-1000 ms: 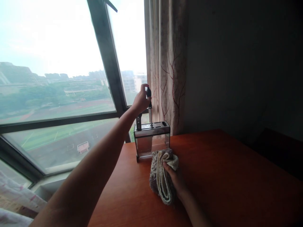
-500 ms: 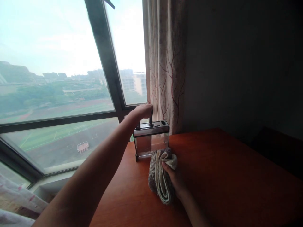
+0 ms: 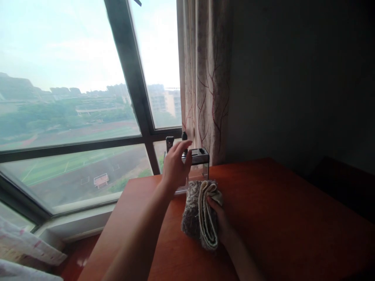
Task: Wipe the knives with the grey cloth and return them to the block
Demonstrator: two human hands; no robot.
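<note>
A clear-sided holder (image 3: 201,157) with a metal-edged slotted top stands on the table near the window. Two dark handles poke up from it: a flat broad handle (image 3: 169,143) at its left and a narrower ridged handle (image 3: 184,136) beside it. My left hand (image 3: 176,166) hovers in front of the holder, fingers apart and holding nothing, hiding much of its left side. Lower down, my right hand (image 3: 218,214) grips a folded grey, shaggy cloth (image 3: 202,218) with a pale backing, its thumb pressed on the folds. The other right fingers are hidden.
The reddish-brown wooden table (image 3: 278,218) reaches far right. A large window (image 3: 70,97) with dark frames fills the left side. A patterned curtain (image 3: 209,78) hangs behind the holder, and another curtain (image 3: 26,242) shows at lower left.
My left hand has let go of the handle at the holder's top and drawn back and down, its fingers opening. My right hand and the folded cloth have shifted slightly.
</note>
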